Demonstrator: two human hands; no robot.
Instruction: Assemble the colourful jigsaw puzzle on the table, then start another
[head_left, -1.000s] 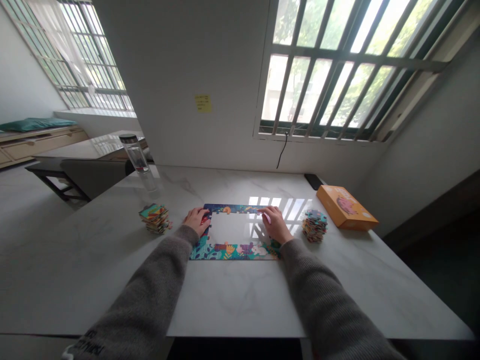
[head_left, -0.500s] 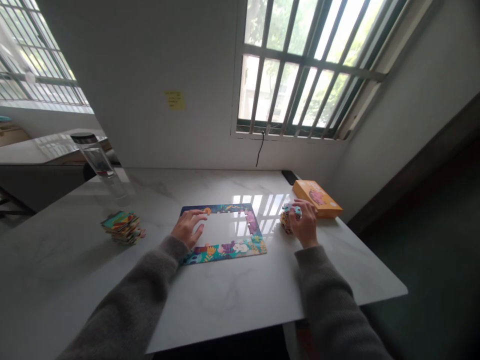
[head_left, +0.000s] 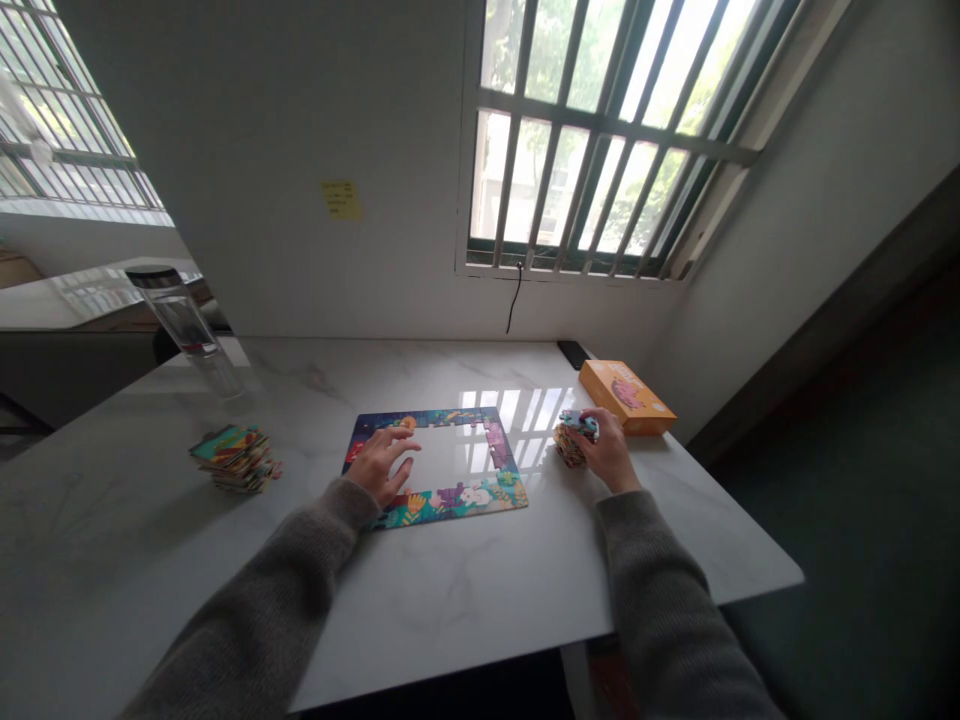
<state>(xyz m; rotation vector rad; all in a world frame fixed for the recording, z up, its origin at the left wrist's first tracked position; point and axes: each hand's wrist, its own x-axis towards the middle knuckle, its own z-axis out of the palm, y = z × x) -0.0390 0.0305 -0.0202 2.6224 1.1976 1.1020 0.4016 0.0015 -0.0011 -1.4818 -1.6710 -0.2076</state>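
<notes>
On the white table lies a jigsaw puzzle border (head_left: 469,500), a joined colourful rectangle whose middle shows bare tabletop. My left hand (head_left: 382,465) rests over its left side, fingers apart and holding nothing. To the right stands a stack of puzzle pieces (head_left: 568,448). My right hand (head_left: 609,452) is at the top of that stack, with thumb and fingers closed on a light blue puzzle piece (head_left: 577,420). Whether that piece is lifted off the stack I cannot tell. Another stack of puzzle pieces (head_left: 234,458) sits farther left, untouched.
An orange box (head_left: 626,397) lies behind my right hand, with a black phone (head_left: 573,355) beyond it. A clear bottle (head_left: 176,315) with a dark lid stands at the back left. The wall bears a yellow note (head_left: 341,200) and a barred window (head_left: 577,190).
My right hand has lowered its fingers around the light blue piece on the right stack. My left hand stays over the border's left side. The view has shifted slightly.
</notes>
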